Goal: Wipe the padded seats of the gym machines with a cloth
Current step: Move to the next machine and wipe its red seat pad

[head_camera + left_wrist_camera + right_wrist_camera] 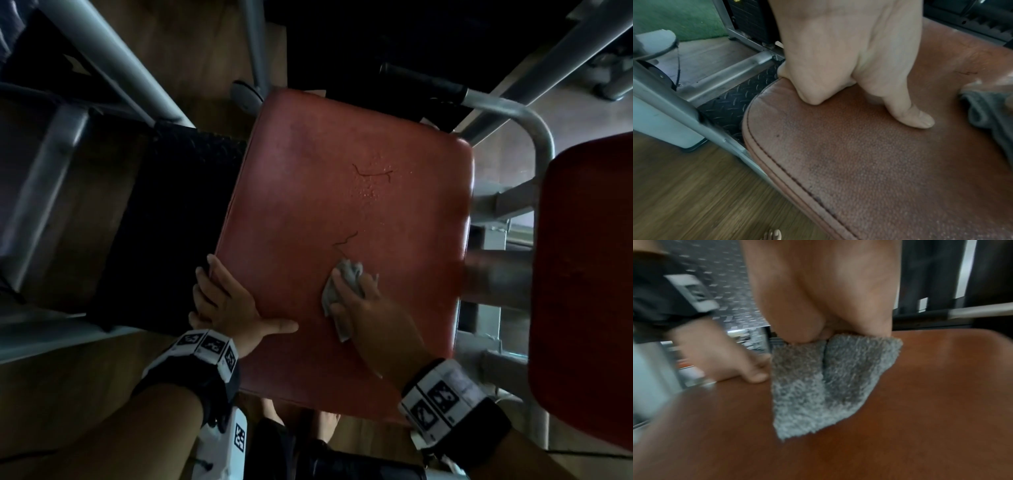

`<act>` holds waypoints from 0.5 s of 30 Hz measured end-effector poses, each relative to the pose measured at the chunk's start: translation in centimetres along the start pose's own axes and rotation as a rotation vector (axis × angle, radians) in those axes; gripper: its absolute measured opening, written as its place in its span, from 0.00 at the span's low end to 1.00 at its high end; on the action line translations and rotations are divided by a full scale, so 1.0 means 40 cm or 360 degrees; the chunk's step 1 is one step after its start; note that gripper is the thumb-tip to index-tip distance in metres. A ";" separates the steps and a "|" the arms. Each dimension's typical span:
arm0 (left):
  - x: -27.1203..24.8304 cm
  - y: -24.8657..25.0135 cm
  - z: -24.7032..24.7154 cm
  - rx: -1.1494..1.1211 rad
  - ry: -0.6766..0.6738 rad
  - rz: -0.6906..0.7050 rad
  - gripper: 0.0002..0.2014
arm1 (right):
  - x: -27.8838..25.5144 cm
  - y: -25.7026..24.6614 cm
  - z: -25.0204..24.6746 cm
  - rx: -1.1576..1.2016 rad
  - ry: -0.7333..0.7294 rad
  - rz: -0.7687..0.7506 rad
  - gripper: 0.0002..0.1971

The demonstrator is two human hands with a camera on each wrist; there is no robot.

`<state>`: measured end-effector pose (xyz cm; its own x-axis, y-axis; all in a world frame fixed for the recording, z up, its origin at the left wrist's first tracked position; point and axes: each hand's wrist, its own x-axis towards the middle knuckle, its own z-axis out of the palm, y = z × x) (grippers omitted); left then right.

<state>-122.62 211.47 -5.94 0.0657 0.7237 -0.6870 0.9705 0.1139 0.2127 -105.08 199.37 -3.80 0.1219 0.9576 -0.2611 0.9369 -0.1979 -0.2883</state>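
You're standing on a wood-plank floor (191,51) that runs brown under the whole frame of machines. To your left, grey steel tubes (102,58) slant across the view, with a black diamond-plate step (178,219) below them. A white panel (659,120) stands by the tubes in the left wrist view, and a patch of green mat (684,17) lies beyond it. Ahead, a curved grey bar (513,113) ends in a black grip (421,80). The light is dim overall, brighter on the floor at far right.
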 end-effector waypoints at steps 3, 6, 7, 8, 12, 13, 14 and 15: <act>-0.001 -0.003 0.002 -0.0033 -0.0022 0.0015 0.86 | 0.004 0.015 0.004 0.0110 -0.0032 0.0269 0.23; -0.004 -0.003 0.002 -0.0005 -0.0009 0.0015 0.86 | -0.022 0.001 0.048 -0.0015 -0.0445 0.0140 0.29; -0.004 -0.002 0.000 0.0000 -0.0018 0.0019 0.86 | -0.027 0.003 0.050 -0.0050 -0.0501 0.0092 0.31; -0.005 -0.001 -0.002 -0.0002 -0.0031 0.0024 0.86 | -0.024 0.012 0.045 -0.0018 -0.0452 0.0122 0.30; -0.009 -0.001 -0.007 -0.0026 -0.0063 0.0042 0.85 | 0.014 0.033 0.001 0.0041 -0.0094 0.0322 0.25; -0.010 -0.002 -0.007 -0.0027 -0.0063 0.0042 0.85 | 0.014 0.020 0.002 0.0027 -0.0084 0.0251 0.24; -0.010 -0.002 -0.007 -0.0025 -0.0061 0.0043 0.85 | 0.011 0.010 0.012 0.0021 -0.0092 0.0180 0.24; -0.009 -0.003 -0.007 -0.0024 -0.0060 0.0043 0.86 | 0.006 0.000 0.013 0.0017 -0.0152 0.0149 0.24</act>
<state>-122.81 211.37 -5.52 0.1010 0.7006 -0.7064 0.9645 0.1051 0.2422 -105.22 199.50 -4.33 0.1767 0.9105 -0.3739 0.9193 -0.2884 -0.2680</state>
